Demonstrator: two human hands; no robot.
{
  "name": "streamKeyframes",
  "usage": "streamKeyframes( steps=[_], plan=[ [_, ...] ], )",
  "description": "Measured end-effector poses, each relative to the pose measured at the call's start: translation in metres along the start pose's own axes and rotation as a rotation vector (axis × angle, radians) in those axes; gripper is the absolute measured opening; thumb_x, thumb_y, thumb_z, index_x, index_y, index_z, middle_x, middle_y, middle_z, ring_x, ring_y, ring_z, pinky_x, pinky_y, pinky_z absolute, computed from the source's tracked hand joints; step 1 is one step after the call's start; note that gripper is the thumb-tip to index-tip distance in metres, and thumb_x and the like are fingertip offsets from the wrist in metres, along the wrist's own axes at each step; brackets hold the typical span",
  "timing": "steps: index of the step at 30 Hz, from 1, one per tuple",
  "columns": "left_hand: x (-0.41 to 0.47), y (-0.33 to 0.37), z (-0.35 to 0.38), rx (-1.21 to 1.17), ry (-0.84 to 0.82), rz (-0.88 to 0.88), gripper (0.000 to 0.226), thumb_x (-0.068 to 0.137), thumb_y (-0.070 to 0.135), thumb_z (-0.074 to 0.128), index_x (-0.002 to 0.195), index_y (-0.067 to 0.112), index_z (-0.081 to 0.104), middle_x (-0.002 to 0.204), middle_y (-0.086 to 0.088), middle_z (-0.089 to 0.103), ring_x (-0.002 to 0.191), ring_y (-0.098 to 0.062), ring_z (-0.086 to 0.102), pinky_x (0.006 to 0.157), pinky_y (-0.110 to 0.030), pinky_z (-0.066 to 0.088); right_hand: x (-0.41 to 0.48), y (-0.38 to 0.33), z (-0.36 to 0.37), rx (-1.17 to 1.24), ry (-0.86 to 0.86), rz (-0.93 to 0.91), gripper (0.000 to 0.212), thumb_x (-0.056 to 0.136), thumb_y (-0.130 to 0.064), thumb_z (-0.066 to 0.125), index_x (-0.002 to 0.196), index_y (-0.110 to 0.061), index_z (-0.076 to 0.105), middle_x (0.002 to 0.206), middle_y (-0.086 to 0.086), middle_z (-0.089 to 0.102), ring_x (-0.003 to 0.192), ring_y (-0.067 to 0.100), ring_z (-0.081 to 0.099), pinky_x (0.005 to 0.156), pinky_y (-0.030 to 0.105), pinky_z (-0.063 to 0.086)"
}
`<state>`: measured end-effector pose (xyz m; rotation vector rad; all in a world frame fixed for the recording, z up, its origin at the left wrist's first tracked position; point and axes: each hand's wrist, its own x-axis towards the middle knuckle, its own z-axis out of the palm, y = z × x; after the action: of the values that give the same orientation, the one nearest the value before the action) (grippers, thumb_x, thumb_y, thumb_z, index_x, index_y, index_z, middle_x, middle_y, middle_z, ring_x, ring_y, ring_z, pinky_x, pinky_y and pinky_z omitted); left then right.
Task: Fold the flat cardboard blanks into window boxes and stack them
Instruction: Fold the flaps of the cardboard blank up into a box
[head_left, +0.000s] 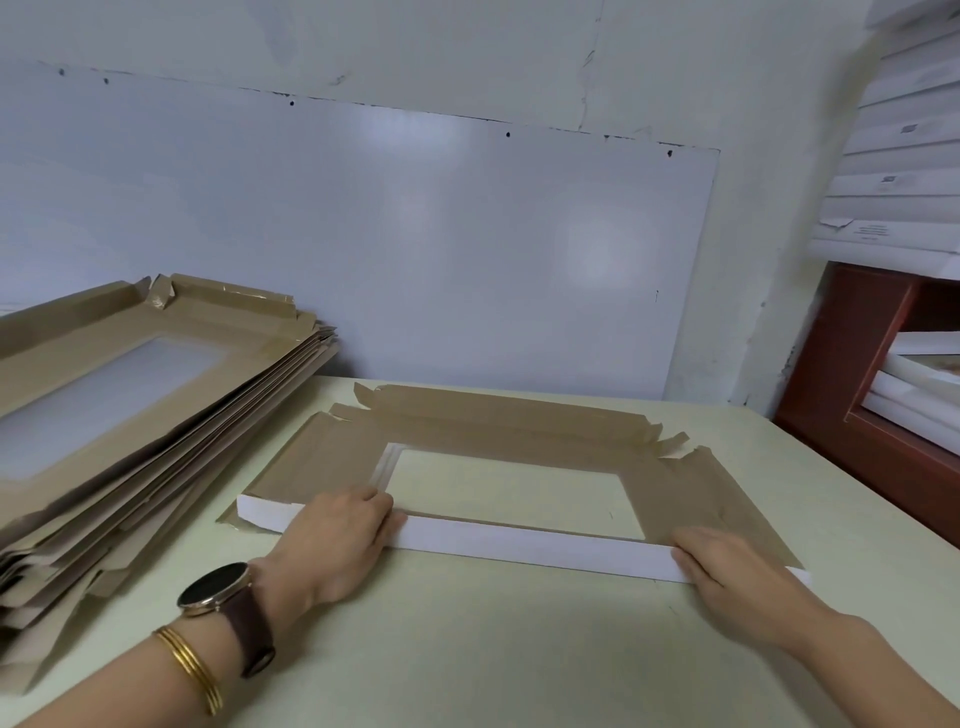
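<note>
cardboard blank (519, 421), brown, rectangular window (509, 488), white flap (519, 545) held by left hand (332, 540), right hand (727, 566)

Soft even light; whiteboard (415, 249) glare; edges blurred.

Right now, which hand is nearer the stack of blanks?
Left. The left hand holds the flap beside the stack; the right hand is at the flap's far end, away from the stack.

Open surface (493, 649) lies nearer than the flat blank (509, 431). A stack of blanks (171, 410) crowds the left, a red-brown cabinet (857, 364) the right, a wall panel (415, 234) behind.
</note>
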<state>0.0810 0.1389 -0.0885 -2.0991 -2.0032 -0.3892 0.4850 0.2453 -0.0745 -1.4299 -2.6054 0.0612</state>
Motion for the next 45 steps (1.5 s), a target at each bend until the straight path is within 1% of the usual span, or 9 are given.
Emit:
streamKeyframes(
  steps=[9,15,18,28,31,34,38,42,45],
  plan=[
    [0.005,-0.027,0.009,0.142,-0.080,-0.135,0.065,0.087,0.073,0.007,0.091,0.031,0.056,0.092,0.009,0.059,0.103,-0.016,0.056,0.083,-0.031,0.038,0.008,0.003,0.005,-0.027,-0.021,0.121,0.031,0.101,-0.037,0.030,0.077,-0.018,0.035,0.077,-0.001,0.052,0.075,0.016,0.048,0.071,0.030,0.041],
    [0.005,-0.047,0.006,0.093,-0.083,-0.166,0.100,0.066,0.084,-0.010,0.102,0.027,0.064,0.096,0.007,0.066,0.098,-0.019,0.060,0.073,-0.032,0.041,0.009,0.009,0.007,-0.120,0.028,0.146,0.044,0.099,-0.051,0.027,0.073,-0.019,0.041,0.073,-0.004,0.053,0.072,0.012,0.050,0.062,0.023,0.035],
    [0.002,-0.048,0.008,0.077,-0.072,-0.176,0.097,0.067,0.083,-0.008,0.098,0.026,0.064,0.092,0.006,0.065,0.094,-0.018,0.061,0.075,-0.032,0.046,0.007,0.012,0.007,-0.154,0.063,0.157,0.048,0.097,-0.057,0.026,0.068,-0.020,0.038,0.069,-0.005,0.051,0.063,0.008,0.045,0.054,0.022,0.026],
    [0.001,-0.054,0.017,0.008,-0.029,-0.179,0.061,0.086,0.069,0.004,0.086,0.037,0.056,0.089,0.006,0.067,0.091,-0.019,0.062,0.065,-0.031,0.035,0.008,0.020,0.014,-0.093,0.047,0.179,0.045,0.096,-0.062,0.021,0.074,-0.024,0.035,0.075,-0.006,0.050,0.068,0.006,0.049,0.054,0.021,0.027],
    [0.001,-0.053,0.018,0.124,-0.005,-0.225,0.063,0.084,0.073,-0.006,0.083,0.029,0.040,0.087,0.005,0.053,0.093,-0.022,0.055,0.072,-0.032,0.032,0.011,0.019,0.017,-0.163,0.059,0.169,0.045,0.092,-0.066,0.017,0.079,-0.026,0.033,0.082,-0.009,0.045,0.076,0.008,0.048,0.066,0.024,0.035],
    [0.004,-0.039,0.015,0.150,0.076,-0.151,0.050,0.087,0.049,0.011,0.105,0.023,0.050,0.106,0.003,0.049,0.105,-0.024,0.048,0.086,-0.033,0.032,0.013,0.016,0.022,-0.272,0.068,0.183,0.041,0.094,-0.063,0.015,0.102,-0.033,0.041,0.099,-0.014,0.038,0.097,0.009,0.042,0.085,0.025,0.032],
    [0.012,0.015,0.017,-0.238,-0.062,0.075,0.055,0.089,0.012,0.025,0.142,0.016,0.040,0.151,-0.002,0.035,0.140,-0.016,0.030,0.114,-0.019,0.010,0.019,-0.006,0.025,-0.263,0.088,0.108,0.038,0.101,-0.035,0.027,0.139,-0.038,0.027,0.134,-0.011,0.032,0.127,0.012,0.031,0.100,0.029,0.026],
    [0.021,0.075,0.034,-0.197,-0.243,0.098,0.051,0.102,0.049,0.018,0.151,0.042,0.009,0.160,0.017,0.003,0.148,-0.006,-0.003,0.116,-0.054,-0.008,0.025,-0.047,0.026,-0.122,-0.005,0.055,0.063,0.097,-0.010,0.027,0.154,-0.029,0.009,0.162,-0.010,0.001,0.149,0.012,-0.005,0.118,0.034,0.009],
    [0.026,0.096,0.043,-0.130,-0.289,0.062,0.051,0.100,0.051,0.009,0.150,0.044,-0.002,0.160,0.020,-0.006,0.147,-0.009,-0.012,0.111,-0.063,-0.012,0.036,-0.095,0.035,-0.045,-0.021,-0.037,0.055,0.105,-0.036,0.019,0.156,-0.023,0.001,0.163,-0.008,-0.008,0.148,0.009,-0.015,0.119,0.029,-0.005]
  ],
)
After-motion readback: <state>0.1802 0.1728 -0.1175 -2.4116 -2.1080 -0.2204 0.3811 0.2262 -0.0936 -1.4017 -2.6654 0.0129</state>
